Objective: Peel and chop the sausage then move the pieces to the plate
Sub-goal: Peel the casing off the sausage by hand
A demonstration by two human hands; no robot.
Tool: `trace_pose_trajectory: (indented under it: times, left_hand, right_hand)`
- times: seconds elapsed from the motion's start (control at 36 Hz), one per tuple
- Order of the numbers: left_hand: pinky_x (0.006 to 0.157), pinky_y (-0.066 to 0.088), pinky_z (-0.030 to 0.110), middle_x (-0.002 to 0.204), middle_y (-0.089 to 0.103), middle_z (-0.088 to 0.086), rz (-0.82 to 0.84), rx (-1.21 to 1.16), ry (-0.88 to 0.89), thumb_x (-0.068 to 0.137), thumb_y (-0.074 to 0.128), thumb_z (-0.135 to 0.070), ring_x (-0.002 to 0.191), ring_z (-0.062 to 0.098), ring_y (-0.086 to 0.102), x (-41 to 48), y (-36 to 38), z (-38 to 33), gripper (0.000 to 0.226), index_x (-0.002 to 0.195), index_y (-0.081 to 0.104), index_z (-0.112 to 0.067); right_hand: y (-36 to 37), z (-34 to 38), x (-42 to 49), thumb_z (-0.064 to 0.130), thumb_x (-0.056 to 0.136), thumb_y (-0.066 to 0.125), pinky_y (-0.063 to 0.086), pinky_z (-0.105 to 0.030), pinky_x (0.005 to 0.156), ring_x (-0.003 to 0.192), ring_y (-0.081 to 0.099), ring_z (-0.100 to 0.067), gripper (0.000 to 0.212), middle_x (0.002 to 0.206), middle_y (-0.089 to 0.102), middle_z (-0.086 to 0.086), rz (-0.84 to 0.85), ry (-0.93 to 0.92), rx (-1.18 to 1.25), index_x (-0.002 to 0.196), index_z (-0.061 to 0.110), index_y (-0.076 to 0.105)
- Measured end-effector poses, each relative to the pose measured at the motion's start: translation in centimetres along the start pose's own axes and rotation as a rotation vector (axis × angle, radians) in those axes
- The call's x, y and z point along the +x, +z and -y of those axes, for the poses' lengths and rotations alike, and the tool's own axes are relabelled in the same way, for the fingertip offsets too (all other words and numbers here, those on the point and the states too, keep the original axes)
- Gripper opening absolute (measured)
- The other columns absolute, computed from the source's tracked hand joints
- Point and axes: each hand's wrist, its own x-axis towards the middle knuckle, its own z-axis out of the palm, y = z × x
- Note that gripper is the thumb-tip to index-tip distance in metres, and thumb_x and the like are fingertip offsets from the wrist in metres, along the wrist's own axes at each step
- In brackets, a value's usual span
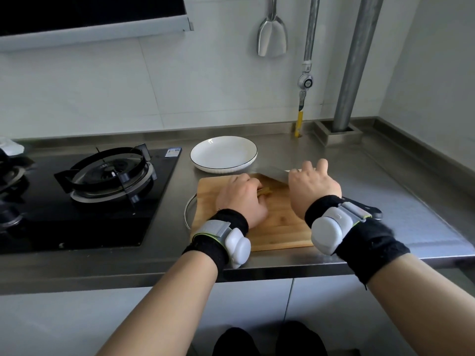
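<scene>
Yellowish sausage (pixel 264 192) lies mostly hidden under left hand (pixel 241 199).

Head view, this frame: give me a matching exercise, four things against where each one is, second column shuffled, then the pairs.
Things:
1. plate
2. knife
3. metal spatula
4. sausage

Places:
A. hanging on the wall
B. on the cutting board, partly under the left hand
C. on the counter behind the cutting board, nothing on it
D. held in the right hand, blade over the board

Pairs: 1-C, 2-D, 3-A, 4-B
</scene>
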Motion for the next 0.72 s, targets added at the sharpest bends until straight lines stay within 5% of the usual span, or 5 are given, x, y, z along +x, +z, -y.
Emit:
trace_pose_trajectory:
  times: [0.06,0.22,0.5,0.61,0.72]
  left_hand:
    - [0.085,0.049,0.036,0.106,0.059,-0.005,-0.011,-0.016,0.005,0.080,0.055,-0.031,0.105,0.021,0.052,0.0,0.0,0.0,0.027,0.105,0.064,-0.026]
    - [0.080,0.050,0.036,0.100,0.058,-0.008,-0.063,-0.061,0.010,0.080,0.057,-0.028,0.100,0.019,0.053,-0.1,0.1,-0.1,0.017,0.097,0.061,-0.029]
    - [0.075,0.052,0.038,0.102,0.064,-0.005,-0.128,-0.204,-0.014,0.089,0.057,-0.025,0.095,0.020,0.059,0.0,0.2,0.1,0.016,0.105,0.055,-0.025]
    - [0.079,0.053,0.040,0.102,0.064,-0.005,-0.160,-0.362,-0.061,0.088,0.062,-0.022,0.093,0.021,0.061,0.5,0.0,0.3,0.018,0.106,0.058,-0.023]
    - [0.082,0.052,0.035,0.099,0.064,-0.002,-0.198,-0.449,-0.096,0.084,0.065,-0.011,0.089,0.017,0.059,1.7,-0.7,0.4,0.022,0.105,0.060,-0.017]
  right_hand:
    - [0.6,0.1,0.2,0.013,0.095,0.039,0.039,-0.035,0.098,0.124,0.033,-0.037,0.040,0.131,0.044,-0.011,-0.003,-0.007,-0.011,0.133,0.012,0.048]
    - [2.4,-0.1,1.2,0.025,0.100,0.048,0.046,-0.038,0.090,0.124,0.032,-0.035,0.029,0.128,0.044,-0.012,0.013,0.037,0.182,0.126,0.013,0.055]
    - [1.8,-0.1,1.4,0.034,0.091,0.052,0.033,-0.045,0.088,0.116,0.036,-0.033,0.028,0.122,0.048,-0.006,-0.032,0.060,0.151,0.114,0.019,0.056]
    - [2.0,0.8,1.7,0.026,0.092,0.060,0.047,-0.037,0.083,0.103,0.054,-0.028,0.020,0.110,0.060,-0.007,-0.216,0.004,0.640,0.109,0.015,0.060]
    - [1.8,2.7,2.0,0.031,0.090,0.070,0.058,-0.033,0.067,0.073,0.068,-0.016,0.020,0.081,0.070,-0.001,-0.099,0.109,1.253,0.093,0.012,0.066]
